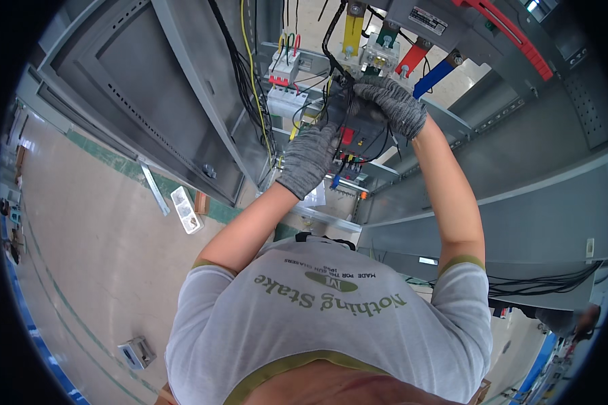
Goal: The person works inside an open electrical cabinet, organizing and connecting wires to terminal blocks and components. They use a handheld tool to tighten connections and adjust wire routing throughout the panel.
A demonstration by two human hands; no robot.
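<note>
Black cable point(334, 64) being angled lengthwise toward lower edge of cabinet point(520, 138); breaker point(367, 127) being flanked by left hand point(309, 158), right hand point(393, 104); fingers bent, grip untellable.

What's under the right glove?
Part of a dark boxy device with a red patch shows beneath the right hand. Whatever the hand directly covers, including any wire ends there, can't be seen.
</note>
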